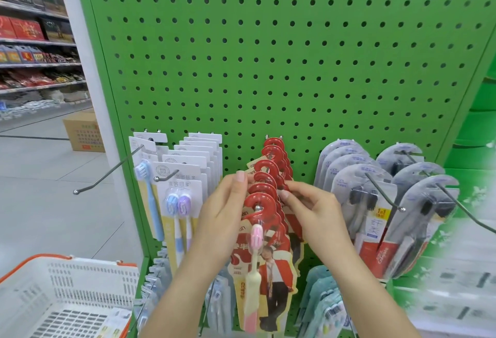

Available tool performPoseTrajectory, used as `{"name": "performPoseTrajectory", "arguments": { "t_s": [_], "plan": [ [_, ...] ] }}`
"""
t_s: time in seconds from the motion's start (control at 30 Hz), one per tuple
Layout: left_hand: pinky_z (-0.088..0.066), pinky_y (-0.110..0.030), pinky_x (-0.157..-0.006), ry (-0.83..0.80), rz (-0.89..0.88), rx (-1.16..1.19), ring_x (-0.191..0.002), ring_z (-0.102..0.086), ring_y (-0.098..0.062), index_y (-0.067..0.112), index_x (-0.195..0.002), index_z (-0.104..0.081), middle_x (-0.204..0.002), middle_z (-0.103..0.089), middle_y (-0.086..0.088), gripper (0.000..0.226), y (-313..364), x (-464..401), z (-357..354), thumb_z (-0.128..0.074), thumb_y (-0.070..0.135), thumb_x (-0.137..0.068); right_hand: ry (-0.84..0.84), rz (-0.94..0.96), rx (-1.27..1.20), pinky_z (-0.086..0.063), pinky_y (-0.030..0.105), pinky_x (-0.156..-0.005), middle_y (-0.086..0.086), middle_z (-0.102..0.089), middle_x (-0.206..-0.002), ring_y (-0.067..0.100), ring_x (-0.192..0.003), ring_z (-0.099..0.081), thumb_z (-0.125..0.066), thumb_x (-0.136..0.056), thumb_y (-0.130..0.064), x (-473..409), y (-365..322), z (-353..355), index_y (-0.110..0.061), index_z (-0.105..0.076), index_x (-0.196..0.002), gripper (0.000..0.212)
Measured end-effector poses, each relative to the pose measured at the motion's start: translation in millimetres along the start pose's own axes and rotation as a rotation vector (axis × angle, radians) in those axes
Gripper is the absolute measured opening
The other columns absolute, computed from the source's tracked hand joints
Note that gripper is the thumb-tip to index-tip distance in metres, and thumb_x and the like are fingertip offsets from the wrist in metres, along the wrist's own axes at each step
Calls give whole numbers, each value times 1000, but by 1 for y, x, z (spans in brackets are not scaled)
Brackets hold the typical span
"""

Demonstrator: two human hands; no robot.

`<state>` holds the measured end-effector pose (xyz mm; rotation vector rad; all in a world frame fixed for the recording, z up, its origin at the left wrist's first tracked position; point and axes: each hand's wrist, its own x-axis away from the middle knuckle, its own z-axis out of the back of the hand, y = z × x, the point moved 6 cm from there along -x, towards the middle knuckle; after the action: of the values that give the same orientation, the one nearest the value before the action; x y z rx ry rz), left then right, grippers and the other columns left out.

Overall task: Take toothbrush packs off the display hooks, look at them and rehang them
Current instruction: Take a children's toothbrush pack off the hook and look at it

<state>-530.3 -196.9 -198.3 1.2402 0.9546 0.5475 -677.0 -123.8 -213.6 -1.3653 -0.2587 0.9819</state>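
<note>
Head view, one entry.

Item: red toothbrush packs (271, 203), a row on the centre display hook (258, 207) of the green pegboard (268, 56). Each has a red curled hanger tab at the top; the nearest carries a pink and cream brush in front of a printed card with a figure in a red jacket. They overlap tightly, so you cannot count them with certainty.

Your left hand (222, 214): fingertips pinch the left edge of the tabs midway along the row, thumb raised beside them. Your right hand (314, 206): fingers curled, pinching the right edge of the same tabs. Which single pack you hold cannot be told.

Risks, as judged:
- The tabs nest closely; pulling one may drag its neighbours forward and off the hook's ball end.
- The open curl of a tab could snag the wire and tear the card.
- On rehanging, a missed hook drops the pack toward the lower rows.

Adjacent: white packs (188, 176) left, grey packs (357, 192) right, white basket (67, 297) near left.
</note>
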Motion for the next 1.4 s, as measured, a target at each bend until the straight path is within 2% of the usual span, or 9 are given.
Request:
{"name": "performPoseTrajectory", "arguments": {
  "t_s": [0.1, 0.3, 0.4, 0.53, 0.63, 0.77, 0.87, 1.17, 1.4],
  "plan": [
    [-50, -9, -62, 2, -10, 7, -84, -67, 7, 30, -106, -63, -90, -71, 18, 40, 2, 0, 1, -36, 54, -88, -27, -25, -83, -55, 40, -90, -4, -73, -103, 11, -97, -68, -64, -89, -19, 0, 3, -3, -17, -71, -110, 22],
    [-42, 1, -64, -34, -46, -48, -84, -56, 25, 46, -99, -58, -88, -64, 31, 28, 18, -2, -2, -32, 52, -92, -42, 12, -131, -55, 22, -77, -10, -74, -88, 7, -88, -69, -61, -90, -14, 5, 0, -5, -29, -68, -93, 17],
    [-40, 3, -62, -112, -33, -52, -82, -54, 29, 46, -110, -57, -88, -62, 35, 31, 24, -1, -7, -29, 51, -95, -26, 45, -110, -52, 19, -86, -16, -70, -102, -2, -98, -65, -56, -95, -18, 8, -8, -4, -35, -65, -104, 21],
    [-45, 0, -74, -130, -23, -76, -95, -56, 23, 50, -117, -57, -100, -61, 35, 47, 22, -1, -6, -27, 64, -84, 78, 202, -30, -44, 13, -96, -17, -61, -121, -8, -112, -55, -46, -100, -17, 6, -38, 6, -25, -57, -126, 29],
    [-39, 6, -71, -122, -21, -95, -89, -49, 32, 50, -121, -56, -92, -55, 42, 51, 24, 2, -5, -26, 65, -83, 118, 255, 172, -40, 16, -100, -14, -56, -127, -4, -118, -50, -42, -102, -17, -10, -60, 8, -22, -51, -134, 34],
    [-35, 8, -68, -135, -20, -98, -87, -46, 36, 46, -127, -54, -98, -52, 41, 54, 26, 2, -6, -26, 63, -85, 79, 212, 537, -46, 38, -98, 2, -64, -121, 17, -111, -58, -46, -100, -17, -40, -69, 0, -16, -52, -133, 34],
    [-34, 9, -68, -145, -13, -112, -87, -45, 36, 45, -129, -53, -99, -52, 40, 55, 25, 1, -6, -25, 64, -86, 48, 188, 697, -47, 32, -90, 4, -68, -113, 22, -104, -61, -49, -99, -21, -50, -68, -6, -15, -60, -123, 27],
    [-40, -14, -100, -154, -8, -170, -119, -51, 8, 46, -131, -53, -107, -54, 37, 59, 26, 3, -4, -25, 70, -84, 198, 273, 729, -50, 39, -76, 8, -70, -95, 25, -85, -64, -48, -99, -24, -37, -79, 3, -10, -62, -112, 24],
    [-18, -29, -120, -108, -42, -224, -140, -24, 6, 37, -147, -35, -152, -31, 22, 69, 34, 10, -2, -24, 66, -85, 308, 391, 721, -47, 37, -61, 8, -68, -78, 25, -68, -60, -53, -96, -21, 2, -85, 16, -6, -64, -98, 19]
  ]
}}
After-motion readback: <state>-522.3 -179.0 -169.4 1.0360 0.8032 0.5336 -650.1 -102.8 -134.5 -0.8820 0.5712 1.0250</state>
